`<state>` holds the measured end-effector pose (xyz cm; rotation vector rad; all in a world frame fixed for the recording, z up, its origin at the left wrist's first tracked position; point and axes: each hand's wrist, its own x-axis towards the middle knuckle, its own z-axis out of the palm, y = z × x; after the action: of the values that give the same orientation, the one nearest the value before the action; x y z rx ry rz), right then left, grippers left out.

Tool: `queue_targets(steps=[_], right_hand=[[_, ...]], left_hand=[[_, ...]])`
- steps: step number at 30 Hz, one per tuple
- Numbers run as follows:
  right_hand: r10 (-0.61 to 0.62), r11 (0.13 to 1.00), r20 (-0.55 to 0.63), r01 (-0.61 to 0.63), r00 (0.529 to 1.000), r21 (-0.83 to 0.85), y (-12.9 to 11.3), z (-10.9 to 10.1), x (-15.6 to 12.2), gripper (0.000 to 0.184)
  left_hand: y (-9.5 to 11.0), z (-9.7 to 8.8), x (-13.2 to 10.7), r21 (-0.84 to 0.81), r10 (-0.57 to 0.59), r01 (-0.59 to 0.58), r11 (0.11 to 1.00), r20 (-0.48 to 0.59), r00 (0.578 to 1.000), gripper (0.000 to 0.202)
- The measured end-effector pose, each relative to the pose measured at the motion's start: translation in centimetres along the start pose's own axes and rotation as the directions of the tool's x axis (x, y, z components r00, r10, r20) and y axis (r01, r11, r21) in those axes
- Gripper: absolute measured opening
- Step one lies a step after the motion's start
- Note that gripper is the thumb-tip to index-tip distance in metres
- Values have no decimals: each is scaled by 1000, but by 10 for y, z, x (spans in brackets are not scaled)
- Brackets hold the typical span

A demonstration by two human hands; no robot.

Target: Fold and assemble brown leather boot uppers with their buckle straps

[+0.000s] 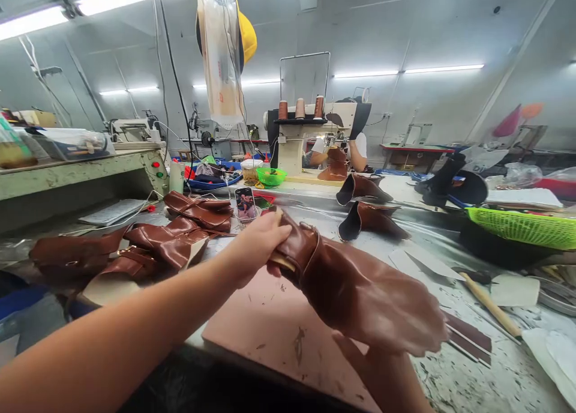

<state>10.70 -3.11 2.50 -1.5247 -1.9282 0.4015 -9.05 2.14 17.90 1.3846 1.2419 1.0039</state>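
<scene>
A glossy brown leather boot upper [369,287] with a strap across it is held up over a pinkish work board [270,323]. At its narrow left end, my left hand [261,242] is closed around the leather, thumb on top. My right hand [373,365] is under the wide end, bearing it from below; one digit shows stretched to the left, while the leather hides the other fingers. Brown leather strips [470,335] lie beyond the wide end. To the left sits a pile of similar brown leather uppers [166,242].
Two dark brown uppers [371,221] stand behind the held piece. A sewing machine [292,143] with thread spools faces me, a person's arms behind it. A propped phone [245,203] shows a picture. At right are a wooden-handled tool [492,305] and a green basket [526,230].
</scene>
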Motion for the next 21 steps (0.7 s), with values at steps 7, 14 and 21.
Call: queue_targets(steps=[7, 14, 21], right_hand=[[370, 769, 13, -314, 929, 556, 4, -55, 28, 25], [366, 646, 181, -389, 913, 656, 38, -31, 47, 25], [165, 927, 375, -273, 912, 258, 48, -2, 37, 33]], left_hand=[[-87, -20, -28, -398, -308, 275, 875, -20, 951, 8], [-157, -26, -45, -478, -325, 341, 809, 120, 938, 43], [-199, -19, -28, 573, 123, -163, 803, 109, 986, 33]])
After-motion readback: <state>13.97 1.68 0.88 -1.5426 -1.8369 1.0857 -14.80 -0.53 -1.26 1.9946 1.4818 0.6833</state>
